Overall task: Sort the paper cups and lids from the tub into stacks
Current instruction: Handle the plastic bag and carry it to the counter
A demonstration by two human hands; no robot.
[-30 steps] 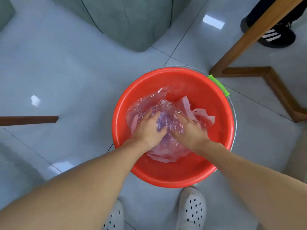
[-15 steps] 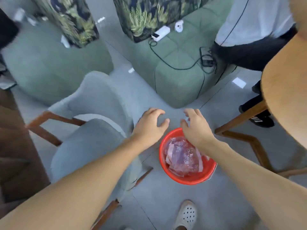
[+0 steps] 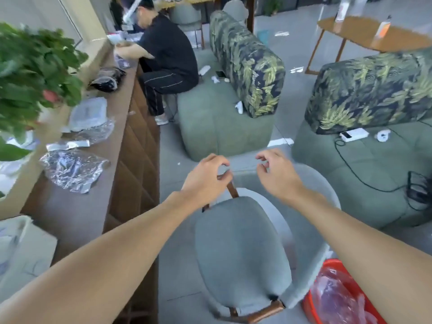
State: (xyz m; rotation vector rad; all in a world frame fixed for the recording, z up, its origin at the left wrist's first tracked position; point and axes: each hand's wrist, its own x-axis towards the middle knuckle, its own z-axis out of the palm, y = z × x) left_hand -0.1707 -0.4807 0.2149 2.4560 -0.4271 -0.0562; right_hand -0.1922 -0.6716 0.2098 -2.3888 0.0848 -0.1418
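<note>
— Where is the round red plastic tub [image 3: 308, 309] in relation to the person's hands?

— Low at the right, on the grey tiled floor [image 3: 175, 277], just beside a grey upholstered chair with a brown wooden frame [image 3: 240, 253]. The right forearm crosses above it and hides part of its rim. Both hands are well apart from it, farther ahead over the chair's curved backrest.

— What does the tub hold?

— A crumpled pinkish clear plastic bag [image 3: 336, 298] fills it. Whether cups or lids lie inside the bag cannot be told.

— And the hands themselves?

— The left hand [image 3: 205, 181] hovers with its fingers loosely curled and the thumb close to the fingertips, gripping nothing. The right hand [image 3: 275, 174] hangs beside it with a gap between them, its fingers relaxed and half bent, and it is also empty.

— What edges and room lie around?

— A long brown wooden table [image 3: 77, 206] with a panelled front runs along the left, its edge near the left forearm. Crinkled clear plastic bags [image 3: 72, 169] lie on it, and a leafy green plant [image 3: 30, 66] stands at the far left. A strip of floor separates the table from the chair. Ahead stands a grey-green padded sofa [image 3: 222, 129] with a leaf-patterned backrest [image 3: 247, 61], and a seated person in black clothes [image 3: 168, 57] faces the table at its far end. At the right, a second such sofa [image 3: 385, 160] carries a white power strip [image 3: 353, 134]. A floor passage runs between the two sofas.
</note>
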